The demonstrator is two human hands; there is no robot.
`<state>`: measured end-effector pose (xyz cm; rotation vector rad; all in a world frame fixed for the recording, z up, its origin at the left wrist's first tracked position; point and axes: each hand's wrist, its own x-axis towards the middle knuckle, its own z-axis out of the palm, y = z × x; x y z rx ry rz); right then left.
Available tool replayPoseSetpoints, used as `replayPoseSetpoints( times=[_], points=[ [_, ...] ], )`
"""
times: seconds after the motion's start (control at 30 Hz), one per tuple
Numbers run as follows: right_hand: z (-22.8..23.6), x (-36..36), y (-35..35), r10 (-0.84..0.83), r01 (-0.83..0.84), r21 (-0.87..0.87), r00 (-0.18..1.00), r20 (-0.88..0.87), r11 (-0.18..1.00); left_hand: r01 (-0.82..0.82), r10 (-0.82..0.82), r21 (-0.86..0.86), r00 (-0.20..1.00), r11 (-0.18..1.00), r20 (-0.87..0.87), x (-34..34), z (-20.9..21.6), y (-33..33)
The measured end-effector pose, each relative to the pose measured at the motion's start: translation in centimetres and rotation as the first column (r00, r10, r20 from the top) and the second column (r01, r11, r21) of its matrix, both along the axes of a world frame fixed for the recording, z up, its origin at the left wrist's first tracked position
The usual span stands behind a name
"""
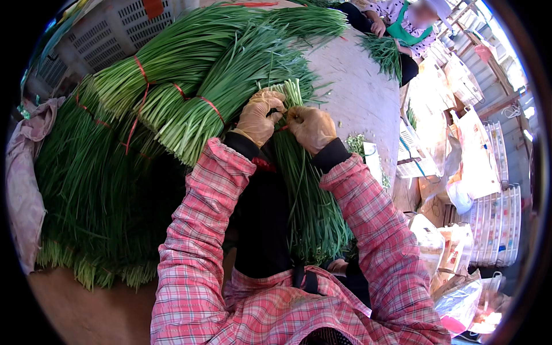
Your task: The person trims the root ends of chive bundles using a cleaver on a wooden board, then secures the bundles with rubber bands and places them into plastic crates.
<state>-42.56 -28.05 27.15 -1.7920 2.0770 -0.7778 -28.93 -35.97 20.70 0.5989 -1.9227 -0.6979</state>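
Note:
A bunch of garlic chives (302, 190) lies over my lap, its pale cut stems (289, 88) pointing away from me and its leaves hanging toward me. A thin red tie (282, 128) crosses it just below my hands. My left hand (260, 117), in a tan glove, is closed at the bunch's left side, fingertips pinched at the tie. My right hand (312, 127), gloved alike, is curled into a fist on the right side, at the tie too. The fingers hide the tie's ends. Left of my hands, tied chive bundles (190, 123) are piled up, bound with red ties.
A grey tabletop (362, 75) with leaf scraps stretches beyond my hands. Across it, a person in a green apron (405, 31) handles loose chives (384, 54). White plastic crates (109, 31) stand at the back left. Baskets (494, 224) and bags (477, 149) crowd the right side.

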Motion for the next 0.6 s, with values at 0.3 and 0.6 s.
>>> replayPoseSetpoints(
  times=[0.3,0.6],
  points=[
    [0.5,-0.8,-2.2,-0.016,-0.004,0.24,0.997,0.079,0.971,0.021,-0.022,-0.024,0.999,1.0,-0.041,-0.1,-0.4,-0.3],
    [-0.7,-2.0,-2.1,-0.022,-0.04,0.176,0.941,0.338,0.984,0.036,-0.038,-0.045,0.998,0.998,-0.053,-0.1,-0.4,-0.1]
  ],
)
